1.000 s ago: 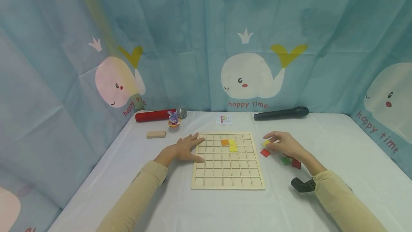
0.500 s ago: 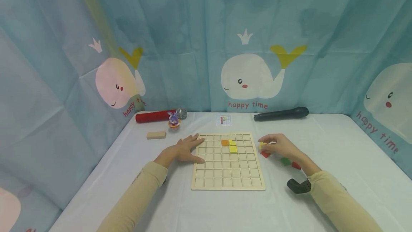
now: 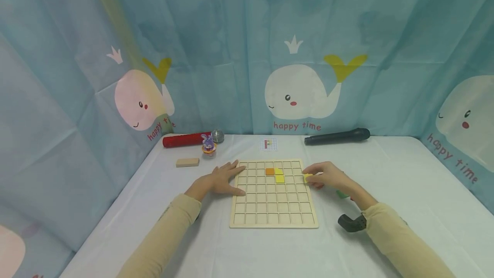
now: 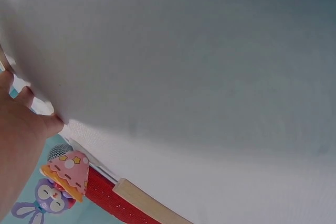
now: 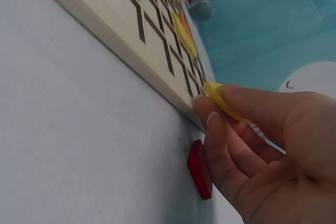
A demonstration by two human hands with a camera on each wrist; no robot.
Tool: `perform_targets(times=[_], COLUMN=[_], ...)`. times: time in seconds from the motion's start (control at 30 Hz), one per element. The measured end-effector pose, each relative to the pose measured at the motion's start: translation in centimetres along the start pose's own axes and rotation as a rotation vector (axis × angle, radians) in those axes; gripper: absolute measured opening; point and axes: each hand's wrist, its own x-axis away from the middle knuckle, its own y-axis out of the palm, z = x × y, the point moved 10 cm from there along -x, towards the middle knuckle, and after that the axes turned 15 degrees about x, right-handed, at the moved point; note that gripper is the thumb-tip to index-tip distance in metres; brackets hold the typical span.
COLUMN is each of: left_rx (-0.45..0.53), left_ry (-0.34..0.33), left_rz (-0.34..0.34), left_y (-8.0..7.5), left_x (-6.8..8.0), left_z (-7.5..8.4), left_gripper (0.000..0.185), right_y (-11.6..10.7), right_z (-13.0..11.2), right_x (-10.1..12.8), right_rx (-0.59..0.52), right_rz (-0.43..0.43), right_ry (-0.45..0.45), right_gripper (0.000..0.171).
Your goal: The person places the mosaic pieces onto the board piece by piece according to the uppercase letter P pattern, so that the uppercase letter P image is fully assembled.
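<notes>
Yellow tile (image 3: 307, 178), clamped in the fingers (image 5: 262, 104) of the right hand (image 3: 329, 176), at the right edge of the grid board (image 3: 272, 207). Sticks out leftward from those fingers, toward the board; cannot tell whether touching. Shows mostly edge-on in the right wrist view, long axis unclear with so much covered. Sits, by the head view, roughly in line with the lower of two yellow pieces (image 3: 279, 179) on the board. Next to the upper one, an orange tile (image 3: 269, 171). Just beside the right hand, a red tile (image 5: 199, 170). Across, at the left edge, the left hand (image 3: 221, 180), fingers spread apart, farther from the held tile.
</notes>
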Motion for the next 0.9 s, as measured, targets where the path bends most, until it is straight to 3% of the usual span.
perform_targets(times=[0.37,0.67,0.9], left_rx=[0.021,0.027,0.029], left_ry=[0.01,0.018,0.016], left_rz=[-0.003,-0.005,-0.007], left_y=[0.0,-0.1,0.0], left_x=[0.2,0.3,0.3], left_z=[0.2,0.4,0.3], left_gripper=[0.093,0.093,0.093], right_y=[1.4,2.4,3.0], right_z=[-1.5,-2.8,-4.2], right_x=[0.0,-0.8,-1.0], right_rx=[-0.045,0.043,0.023], right_rz=[-0.067,-0.066,-0.081], right_ry=[-0.007,0.01,-0.005], right_gripper=[0.031,0.029,0.025])
